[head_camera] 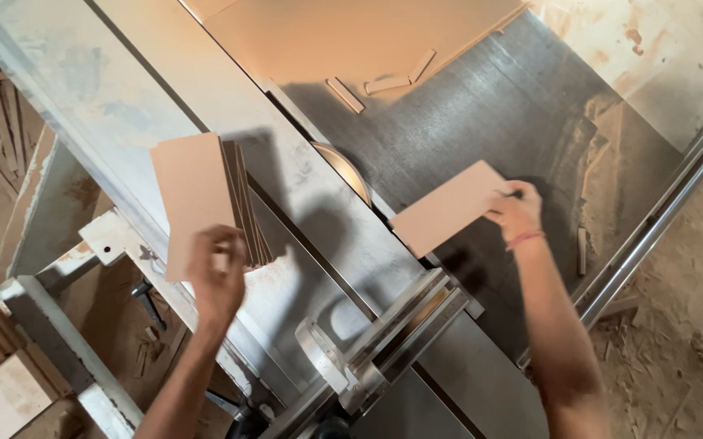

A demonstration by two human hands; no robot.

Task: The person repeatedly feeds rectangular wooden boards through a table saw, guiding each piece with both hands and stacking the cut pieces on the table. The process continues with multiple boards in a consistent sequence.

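at a grey steel table saw (481,122) dusted with sawdust, mid-feed between cuts, judging by the layout. left hand (217,280) closed around a fanned stack of thin tan fibreboard rectangles (197,199), held upright over the saw's pale sliding carriage (124,106), well apart from the blade. right hand (515,213) gripping by one short end a single flat tan fibreboard panel (449,207), lifted or just resting on the steel top, hard to tell which, its near corner just beside the partly exposed round saw blade (347,171) rising from the slot. three small tan offcut strips (388,81) lying farther up the table beside a large tan sheet (351,32). aluminium fence clamp (384,341) near the bottom edge. seemingly the step of bringing one piece to the blade; next move likely calling for the panel flat and square to the guide, fingers kept clear of the blade line.
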